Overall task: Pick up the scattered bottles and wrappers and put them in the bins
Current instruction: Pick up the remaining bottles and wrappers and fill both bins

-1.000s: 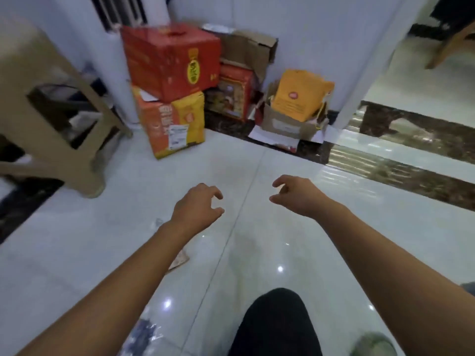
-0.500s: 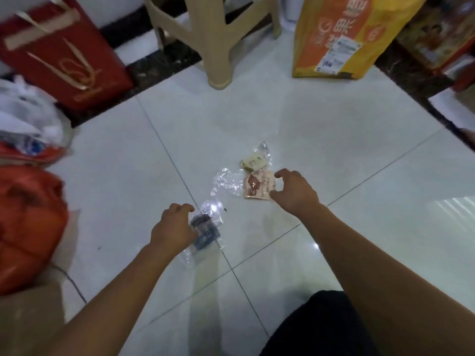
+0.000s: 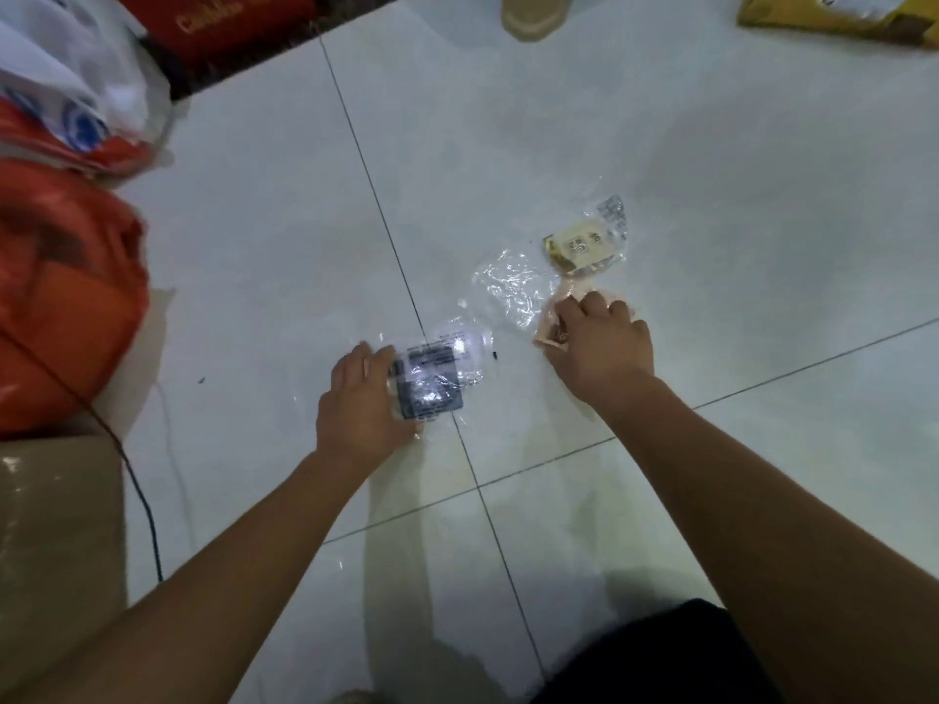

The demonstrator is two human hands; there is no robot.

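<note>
Three plastic wrappers lie on the white tiled floor (image 3: 660,119). My left hand (image 3: 363,398) grips the left side of a clear wrapper with a dark label (image 3: 432,381). My right hand (image 3: 599,343) lies on a pink wrapper (image 3: 551,325), its fingers curled onto it and most of it hidden beneath. A clear wrapper with a cream and gold label (image 3: 582,249) lies just beyond my right hand, its crumpled clear part spreading to the left. No bottles are in view.
An orange-red bag (image 3: 61,297) and a white plastic bag (image 3: 76,83) sit at the left, with a cardboard box (image 3: 56,525) and a thin cable (image 3: 137,490) below them. A beige stool leg (image 3: 533,12) and a yellow box (image 3: 838,12) stand at the top.
The view swung from the boxes down to the floor and came closer. Both hands dropped onto the wrappers: the left closed on the dark-labelled one, the right now covers the pink one.
</note>
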